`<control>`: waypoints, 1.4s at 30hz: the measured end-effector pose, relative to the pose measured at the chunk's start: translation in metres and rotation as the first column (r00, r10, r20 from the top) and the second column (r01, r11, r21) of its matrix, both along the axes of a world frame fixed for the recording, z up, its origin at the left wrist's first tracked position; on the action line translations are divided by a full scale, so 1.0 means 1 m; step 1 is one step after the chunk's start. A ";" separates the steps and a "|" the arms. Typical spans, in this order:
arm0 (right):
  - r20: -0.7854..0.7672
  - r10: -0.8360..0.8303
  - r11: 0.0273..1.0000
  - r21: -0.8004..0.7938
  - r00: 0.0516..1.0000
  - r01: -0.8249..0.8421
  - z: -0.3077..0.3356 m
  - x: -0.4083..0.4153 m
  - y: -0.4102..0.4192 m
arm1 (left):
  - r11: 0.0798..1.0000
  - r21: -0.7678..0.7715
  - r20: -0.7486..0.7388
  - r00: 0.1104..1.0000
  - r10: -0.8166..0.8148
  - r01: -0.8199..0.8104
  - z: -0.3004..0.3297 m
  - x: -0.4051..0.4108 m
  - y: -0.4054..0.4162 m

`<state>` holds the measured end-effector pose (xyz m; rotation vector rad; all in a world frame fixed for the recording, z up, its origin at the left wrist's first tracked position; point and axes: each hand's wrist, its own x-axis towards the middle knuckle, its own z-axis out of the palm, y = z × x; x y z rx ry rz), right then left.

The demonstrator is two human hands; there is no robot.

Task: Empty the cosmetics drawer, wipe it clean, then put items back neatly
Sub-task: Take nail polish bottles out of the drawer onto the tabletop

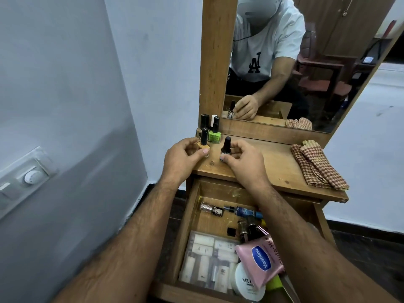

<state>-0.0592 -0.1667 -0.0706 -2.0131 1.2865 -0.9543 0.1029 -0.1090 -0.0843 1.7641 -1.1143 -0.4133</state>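
Drawer [188, 217] open, cosmetics inside: Vaseline tube [260, 262], white jar [247, 283]. Above on dresser top [262, 162], left hand [182, 159] pinches orange polish bottle [203, 143]; right hand [242, 159] pinches dark polish bottle [225, 147]. Checked cloth [317, 165] well right.

Your nail polish bottles [208, 130] stand at the tabletop's [273, 165] far left, the folded cloth [317, 167] right; the open drawer [190, 219] sits nearer, below.
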 end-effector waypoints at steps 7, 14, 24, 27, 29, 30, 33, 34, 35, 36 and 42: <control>-0.029 -0.040 0.999 0.016 0.999 0.040 0.001 0.014 -0.007 | 0.998 0.006 0.035 0.997 0.070 -0.070 0.002 0.000 -0.006; -0.110 -0.133 0.991 -0.010 0.985 0.133 0.005 0.035 -0.018 | 0.990 0.003 0.102 0.985 0.142 -0.143 0.001 -0.001 -0.020; -0.120 -0.179 0.983 -0.064 0.977 0.172 0.001 0.054 -0.023 | 0.977 0.032 0.247 0.949 0.198 -0.212 0.008 0.005 -0.028; -0.120 -0.201 0.978 -0.084 0.972 0.192 0.000 0.056 -0.021 | 0.970 0.032 0.253 0.941 0.225 -0.240 0.008 0.005 -0.030; -0.127 -0.216 0.974 -0.097 0.968 0.204 0.000 0.056 -0.020 | 0.968 0.031 0.255 0.939 0.232 -0.248 0.008 0.005 -0.032; -0.132 -0.222 0.972 -0.107 0.966 0.209 0.000 0.056 -0.019 | 0.967 0.032 0.256 0.937 0.237 -0.253 0.008 0.005 -0.033; -0.142 -0.233 0.968 -0.131 0.962 0.215 0.001 0.056 -0.019 | 0.964 0.042 0.257 0.936 0.242 -0.261 0.008 0.004 -0.034; -0.143 -0.236 0.967 -0.131 0.961 0.218 0.001 0.055 -0.018 | 0.965 0.043 0.255 0.936 0.241 -0.260 0.007 0.004 -0.035; -0.143 -0.236 0.967 -0.126 0.961 0.219 0.001 0.055 -0.018 | 0.965 0.045 0.252 0.937 0.240 -0.259 0.007 0.004 -0.035; -0.141 -0.232 0.969 -0.119 0.962 0.216 0.001 0.055 -0.018 | 0.965 0.045 0.250 0.938 0.240 -0.259 0.007 0.003 -0.033; -0.028 -0.165 0.982 -0.096 0.986 0.162 0.012 0.027 0.004 | 0.968 -0.048 0.225 0.941 0.252 -0.248 0.018 -0.012 0.006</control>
